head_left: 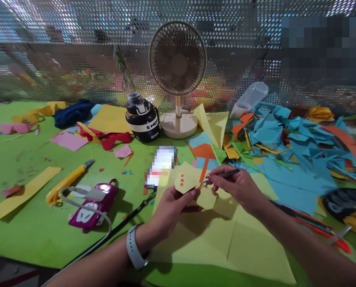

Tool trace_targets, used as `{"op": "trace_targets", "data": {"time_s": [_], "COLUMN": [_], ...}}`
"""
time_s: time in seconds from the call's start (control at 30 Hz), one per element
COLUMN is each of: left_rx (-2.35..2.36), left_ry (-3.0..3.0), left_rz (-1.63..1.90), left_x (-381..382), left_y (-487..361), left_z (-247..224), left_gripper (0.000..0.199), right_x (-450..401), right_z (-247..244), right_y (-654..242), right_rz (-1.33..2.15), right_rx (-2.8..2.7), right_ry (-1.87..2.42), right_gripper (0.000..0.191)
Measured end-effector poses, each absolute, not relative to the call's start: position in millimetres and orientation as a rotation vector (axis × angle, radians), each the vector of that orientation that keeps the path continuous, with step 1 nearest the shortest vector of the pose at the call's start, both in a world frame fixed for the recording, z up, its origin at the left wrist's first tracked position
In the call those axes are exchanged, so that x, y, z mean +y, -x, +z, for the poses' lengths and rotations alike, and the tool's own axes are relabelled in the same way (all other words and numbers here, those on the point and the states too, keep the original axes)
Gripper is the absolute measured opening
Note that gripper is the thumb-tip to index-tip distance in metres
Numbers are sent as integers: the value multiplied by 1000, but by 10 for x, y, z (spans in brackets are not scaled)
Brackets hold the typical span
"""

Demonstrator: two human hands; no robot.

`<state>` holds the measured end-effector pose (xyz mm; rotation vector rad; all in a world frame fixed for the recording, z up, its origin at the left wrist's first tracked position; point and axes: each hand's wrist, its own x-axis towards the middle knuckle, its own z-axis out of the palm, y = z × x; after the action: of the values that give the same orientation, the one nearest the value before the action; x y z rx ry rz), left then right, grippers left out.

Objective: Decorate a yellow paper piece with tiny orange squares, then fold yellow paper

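Fingers of the left hand (172,208) pinch a pale-yellow cut paper piece (191,174) bearing three small orange squares (181,180), held above pale-yellow paper sheets (201,243) on the near part of the green bench (25,239). Fingers of the right hand (242,188) grip slim dark tweezers (227,174), tip near the piece's right edge; a round cream fan (178,61) stands far behind.

A pale yellow paper cut-out (191,175) patterned with three orange squares (181,180) shares centre frame with dark grey tweezers (231,173), against a pale yellow sheet (207,243) and lime-green table (19,243). At lower left, a purple gadget (107,197) bears a white emblem (86,214); blue scraps (270,133) colour the right, a beige fan (179,126) the upper centre.
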<state>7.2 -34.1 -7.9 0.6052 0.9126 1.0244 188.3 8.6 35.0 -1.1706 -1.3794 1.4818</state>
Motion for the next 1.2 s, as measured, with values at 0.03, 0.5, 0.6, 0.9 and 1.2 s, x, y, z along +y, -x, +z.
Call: {"op": "trace_targets", "data": {"time_s": [0.03,0.5,0.6,0.9,1.2], "left_rx": [909,913,913,973,859], "left_ry": [-607,-636,-652,-721,-622], "left_rz": [1021,1024,997,949,932], "left_x": [-342,-343,-346,-328,-334], "left_y": [-72,-70,-68,-62,-64], "left_z": [-77,-78,-69,-59,-48], "left_gripper": [19,21,23,20,23], "right_x": [88,90,77,57,-120], "right_z": [348,320,380,799,990], "right_y": [-1885,-1888,-1886,-2198,-2381], "right_rz": [1476,1416,1339,914,-199], "right_rx": [-1385,-1443,-1458,-1670,-1993], "right_ry": [1166,1174,1173,1176,1086], "right_gripper": [24,25,25,22,14]}}
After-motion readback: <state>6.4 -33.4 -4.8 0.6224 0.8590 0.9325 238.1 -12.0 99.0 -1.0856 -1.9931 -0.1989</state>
